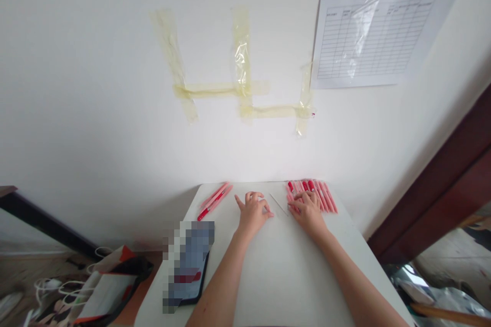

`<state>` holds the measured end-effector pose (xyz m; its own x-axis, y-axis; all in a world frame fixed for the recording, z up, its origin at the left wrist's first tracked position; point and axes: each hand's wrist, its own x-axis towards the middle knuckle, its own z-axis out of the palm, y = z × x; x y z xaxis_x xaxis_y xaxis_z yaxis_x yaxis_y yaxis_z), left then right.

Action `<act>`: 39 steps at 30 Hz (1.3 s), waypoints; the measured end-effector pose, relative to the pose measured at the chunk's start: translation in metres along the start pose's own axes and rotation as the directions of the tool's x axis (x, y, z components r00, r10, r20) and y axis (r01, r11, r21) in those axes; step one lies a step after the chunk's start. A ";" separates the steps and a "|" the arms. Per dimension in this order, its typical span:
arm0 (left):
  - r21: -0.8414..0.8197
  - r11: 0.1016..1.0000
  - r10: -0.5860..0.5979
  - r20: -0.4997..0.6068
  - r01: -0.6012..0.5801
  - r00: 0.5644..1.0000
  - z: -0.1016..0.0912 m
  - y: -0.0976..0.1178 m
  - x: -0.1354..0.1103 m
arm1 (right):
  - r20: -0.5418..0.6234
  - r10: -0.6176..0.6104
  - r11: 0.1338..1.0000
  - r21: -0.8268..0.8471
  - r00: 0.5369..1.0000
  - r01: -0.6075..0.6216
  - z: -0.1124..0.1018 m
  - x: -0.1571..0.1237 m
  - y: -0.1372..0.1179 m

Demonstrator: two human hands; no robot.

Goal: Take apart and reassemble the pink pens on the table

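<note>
Nearest in my view, a phone [190,265] lies along the left edge of the white table [284,276], its screen pixelated. Past it I have the left hand [253,212] over the tabletop, fingers bent and apart, with nothing that I can see in them. The right hand [309,212] is over the left part of a row of pens [325,198], fingers curved; I can't tell whether they grip one. Between the hands I see a thin, pale rod [279,204] lying aslant, its near end just beside the right hand. The row's pens are slim and pink, side by side, some with deep red ends. A smaller bunch [216,201], pink and red, lies slantwise by the far left corner. Bags [111,288] sit on the floor to the left; dark red wood [441,199] slopes up on the right. Beyond, the white wall [95,87] bears yellowed tape [241,56] and, upper right, a printed sheet [376,46].
</note>
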<state>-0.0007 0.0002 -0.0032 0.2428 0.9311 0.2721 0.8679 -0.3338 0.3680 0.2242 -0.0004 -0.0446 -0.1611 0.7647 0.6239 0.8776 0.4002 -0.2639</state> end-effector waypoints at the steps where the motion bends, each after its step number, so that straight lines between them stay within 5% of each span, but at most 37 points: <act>1: -0.002 1.000 0.005 -0.013 -0.005 1.000 0.000 0.000 0.000 | -0.001 0.001 1.000 -0.002 1.000 -0.001 0.000 0.000 -0.001; 11: 0.005 1.000 -0.002 -0.090 0.002 0.996 -0.006 -0.002 0.005 | 0.019 0.013 1.000 -0.017 1.000 -0.013 0.002 0.001 -0.003; 20: 0.059 0.996 0.059 0.143 -0.069 0.988 -0.012 0.002 0.018 | 0.030 0.018 1.000 -0.007 0.999 -0.018 0.004 0.000 -0.002; 26: 0.018 0.989 0.144 0.075 -0.146 0.987 -0.004 0.009 0.039 | 0.023 0.011 1.000 0.008 1.000 -0.011 0.006 -0.001 -0.002; 39: -0.007 0.973 0.229 0.161 -0.231 0.960 0.004 0.011 0.057 | 0.029 -0.005 0.999 -0.045 1.000 0.006 0.003 0.000 -0.006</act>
<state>0.0247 0.0506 0.0130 0.5017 0.8411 0.2020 0.7854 -0.5408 0.3010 0.2171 -0.0013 -0.0450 -0.1785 0.7773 0.6032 0.8961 0.3816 -0.2266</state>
